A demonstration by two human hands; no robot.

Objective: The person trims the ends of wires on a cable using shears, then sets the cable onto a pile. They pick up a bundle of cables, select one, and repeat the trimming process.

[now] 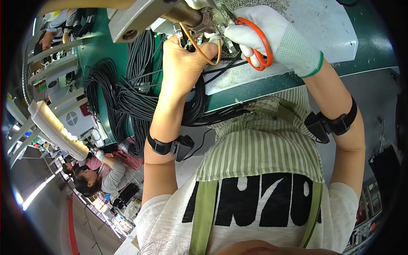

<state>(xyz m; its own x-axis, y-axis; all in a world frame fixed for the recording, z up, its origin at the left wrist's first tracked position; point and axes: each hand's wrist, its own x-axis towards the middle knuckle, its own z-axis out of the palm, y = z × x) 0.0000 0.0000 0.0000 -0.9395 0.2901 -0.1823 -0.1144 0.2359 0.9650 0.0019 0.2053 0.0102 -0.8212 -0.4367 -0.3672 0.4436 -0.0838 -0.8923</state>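
My right hand (272, 36), in a white knitted glove with a green cuff, is closed round scissors with red-orange handles (267, 44). Their dark blades point up and left, toward a bench machine's metal head (170, 17). My bare left hand (185, 61) is closed at the machine's working point, beneath the metal shaft. What its fingertips pinch is hidden behind metal parts and a curved copper-coloured tube (195, 46). Thin black cables (221, 72) run close by both hands.
Bundles of black cable (140, 100) lie on the green bench (97, 42) at left and hang over its front edge. Small metal pieces (267, 5) litter a white board (335, 34). A lit lamp bar (57, 129) stands left; co-workers (102, 178) sit beyond.
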